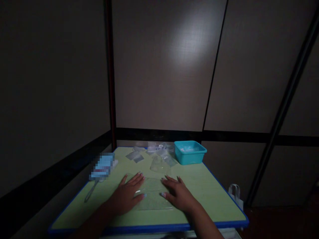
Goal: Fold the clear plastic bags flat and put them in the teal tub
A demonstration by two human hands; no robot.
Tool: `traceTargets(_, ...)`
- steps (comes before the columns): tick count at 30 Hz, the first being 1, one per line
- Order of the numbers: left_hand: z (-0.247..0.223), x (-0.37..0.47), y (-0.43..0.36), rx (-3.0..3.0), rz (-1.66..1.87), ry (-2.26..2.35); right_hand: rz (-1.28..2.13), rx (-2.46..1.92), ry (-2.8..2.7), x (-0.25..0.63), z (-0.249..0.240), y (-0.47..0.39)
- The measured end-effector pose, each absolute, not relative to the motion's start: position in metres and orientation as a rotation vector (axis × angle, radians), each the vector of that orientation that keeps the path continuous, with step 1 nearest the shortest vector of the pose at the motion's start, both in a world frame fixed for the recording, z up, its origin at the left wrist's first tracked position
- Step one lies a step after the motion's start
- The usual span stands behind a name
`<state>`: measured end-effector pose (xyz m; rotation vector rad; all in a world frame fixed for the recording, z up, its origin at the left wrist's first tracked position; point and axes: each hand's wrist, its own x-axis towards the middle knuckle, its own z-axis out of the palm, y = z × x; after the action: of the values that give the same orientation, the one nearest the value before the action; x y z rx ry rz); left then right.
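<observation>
Reaching in from below with bare left forearm (98,215) and right forearm (203,219), angled inward. Holding left hand (126,196) palm down, flattened, outermost finger (123,179) splayed. Matching with right hand (180,196), fingers (169,183) angled forward-left. Pointing thumbs (167,196) inward, tips apart. Showing pale nails (163,195).

Sheet (154,201): on table (206,196), under and between left hand (127,196) and right hand (178,194). Loose plastic (158,165): beyond both hands. Tub (190,158): beyond right hand, right of loose plastic. Strap (91,191): left of left hand.
</observation>
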<state>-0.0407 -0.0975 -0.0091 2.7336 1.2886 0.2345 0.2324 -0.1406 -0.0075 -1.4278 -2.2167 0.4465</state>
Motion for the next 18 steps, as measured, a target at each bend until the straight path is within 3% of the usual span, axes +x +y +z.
traceTargets(18, -0.0052, -0.0311, -0.1001, 2.735, 0.084, 1.309, 0.411, -1.677, -2.259, 0.231, -0.0022, -0.1426)
